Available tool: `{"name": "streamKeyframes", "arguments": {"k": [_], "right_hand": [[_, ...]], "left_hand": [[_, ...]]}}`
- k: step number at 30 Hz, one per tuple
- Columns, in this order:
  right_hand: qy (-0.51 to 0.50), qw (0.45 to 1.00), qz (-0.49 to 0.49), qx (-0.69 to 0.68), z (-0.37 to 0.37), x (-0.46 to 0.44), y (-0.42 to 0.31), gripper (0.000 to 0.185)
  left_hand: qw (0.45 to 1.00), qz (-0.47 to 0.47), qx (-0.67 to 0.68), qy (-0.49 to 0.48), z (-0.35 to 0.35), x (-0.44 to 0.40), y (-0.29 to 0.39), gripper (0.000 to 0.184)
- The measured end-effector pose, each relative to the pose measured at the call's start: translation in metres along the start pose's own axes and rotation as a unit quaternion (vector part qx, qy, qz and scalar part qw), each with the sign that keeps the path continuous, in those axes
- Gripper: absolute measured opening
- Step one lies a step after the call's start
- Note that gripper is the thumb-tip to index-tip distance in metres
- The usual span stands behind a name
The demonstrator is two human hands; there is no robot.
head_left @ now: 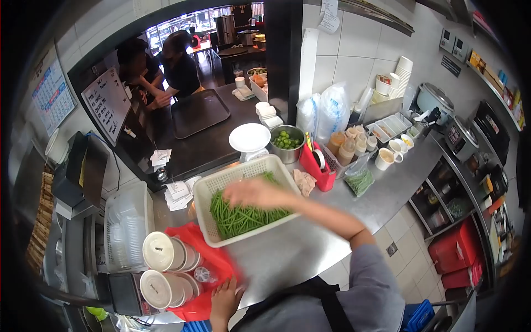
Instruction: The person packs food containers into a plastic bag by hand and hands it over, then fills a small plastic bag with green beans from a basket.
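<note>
A white plastic basket (290,180) with perforated sides holds a heap of long green beans (243,221) on the steel counter. Over the far side of the heap passes my right hand (251,193), smeared by motion; whether its fingers grip anything does not show. My left hand (225,301) lies at the counter's front edge against a red plastic bag (224,264), fingers extended and holding nothing. Stacked lidded white tubs (157,288) stand on the bag's left side.
Beyond the basket are a white plate (249,138), a metal pot of limes (286,138) and a red holder (316,169). Sauce bottles (347,148) and a bagged green vegetable (359,181) sit rightward. Two people stand behind the pass window near a dark tray (200,113).
</note>
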State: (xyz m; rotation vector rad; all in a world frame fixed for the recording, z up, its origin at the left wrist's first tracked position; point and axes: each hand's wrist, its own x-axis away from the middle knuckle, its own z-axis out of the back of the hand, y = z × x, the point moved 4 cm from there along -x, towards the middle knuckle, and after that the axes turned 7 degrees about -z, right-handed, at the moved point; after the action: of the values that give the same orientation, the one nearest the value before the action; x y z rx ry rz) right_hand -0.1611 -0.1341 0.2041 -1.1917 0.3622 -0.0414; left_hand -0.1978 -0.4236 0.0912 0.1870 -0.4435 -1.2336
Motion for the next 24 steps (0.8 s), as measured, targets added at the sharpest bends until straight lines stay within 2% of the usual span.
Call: {"name": "streamKeyframes", "arguments": {"k": [1, 2, 3, 4, 5, 6, 7, 8, 9, 10, 11, 12, 13, 14, 16, 19, 20, 23, 24], "right_hand": [[0.051, 0.996, -0.031, -0.070, 0.057, -0.008, -0.010, 0.031], [0.168, 0.981, -0.060, -0.077, 0.120, -0.012, -0.014, 0.025], [0.160, 0.970, 0.026, -0.181, 0.182, -0.022, -0.013, 0.022], [0.271, 0.951, 0.038, -0.145, 0.235, -0.024, -0.021, 0.026], [0.308, 0.945, 0.067, -0.094, 0.297, -0.033, -0.015, 0.032], [0.393, 0.918, 0.041, 0.027, 0.346, -0.034, -0.023, 0.034], [0.423, 0.902, 0.020, 0.082, 0.393, -0.038, -0.021, 0.044], [0.488, 0.869, 0.017, 0.082, 0.445, -0.043, -0.011, 0.044], [0.497, 0.853, 0.042, 0.156, 0.492, -0.048, -0.005, 0.045], [0.539, 0.812, 0.039, 0.223, 0.549, -0.050, 0.005, 0.050], [0.583, 0.773, 0.044, 0.246, 0.575, -0.048, 0.002, 0.056], [0.598, 0.773, 0.097, 0.191, 0.636, -0.057, 0.025, 0.055], [0.621, 0.769, 0.061, 0.140, 0.655, -0.056, 0.013, 0.058], [0.622, 0.778, 0.071, 0.048, 0.672, -0.059, 0.007, 0.055], [0.620, 0.780, 0.080, -0.029, 0.700, -0.072, 0.002, 0.052], [0.531, 0.836, 0.006, -0.140, 0.678, -0.081, -0.026, 0.055], [0.499, 0.852, 0.018, -0.158, 0.677, -0.084, -0.030, 0.054], [0.384, 0.900, 0.048, -0.202, 0.688, -0.103, -0.027, 0.052], [0.330, 0.917, 0.051, -0.216, 0.723, -0.112, -0.012, 0.052]], "left_hand": [[0.994, -0.070, 0.079, 0.009, 0.016, 0.000, 0.019, 0.046], [0.978, -0.139, 0.157, 0.020, 0.032, -0.002, 0.039, 0.042], [0.949, -0.210, 0.231, 0.035, 0.048, -0.009, 0.060, 0.038], [0.919, -0.258, 0.297, 0.006, 0.062, -0.018, 0.088, 0.034], [0.882, -0.300, 0.363, -0.021, 0.077, -0.027, 0.120, 0.031], [0.839, -0.335, 0.427, -0.042, 0.085, -0.038, 0.148, 0.028], [0.808, -0.386, 0.443, -0.047, 0.084, -0.054, 0.167, 0.027], [0.776, -0.435, 0.454, -0.047, 0.080, -0.070, 0.183, 0.027], [0.770, -0.460, 0.442, -0.015, 0.075, -0.084, 0.195, 0.028], [0.780, -0.440, 0.446, -0.004, 0.076, -0.097, 0.209, 0.028], [0.790, -0.440, 0.426, 0.030, 0.080, -0.107, 0.219, 0.027], [0.798, -0.442, 0.404, 0.065, 0.082, -0.117, 0.228, 0.026], [0.802, -0.429, 0.408, 0.081, 0.082, -0.123, 0.233, 0.026], [0.799, -0.411, 0.429, 0.089, 0.080, -0.126, 0.236, 0.025], [0.792, -0.378, 0.470, 0.097, 0.073, -0.129, 0.238, 0.025], [0.818, -0.310, 0.473, 0.103, 0.053, -0.133, 0.243, 0.026], [0.828, -0.292, 0.466, 0.106, 0.047, -0.134, 0.245, 0.026], [0.814, -0.312, 0.485, 0.058, 0.031, -0.137, 0.258, 0.025], [0.807, -0.328, 0.485, 0.074, 0.032, -0.137, 0.260, 0.025]]}}
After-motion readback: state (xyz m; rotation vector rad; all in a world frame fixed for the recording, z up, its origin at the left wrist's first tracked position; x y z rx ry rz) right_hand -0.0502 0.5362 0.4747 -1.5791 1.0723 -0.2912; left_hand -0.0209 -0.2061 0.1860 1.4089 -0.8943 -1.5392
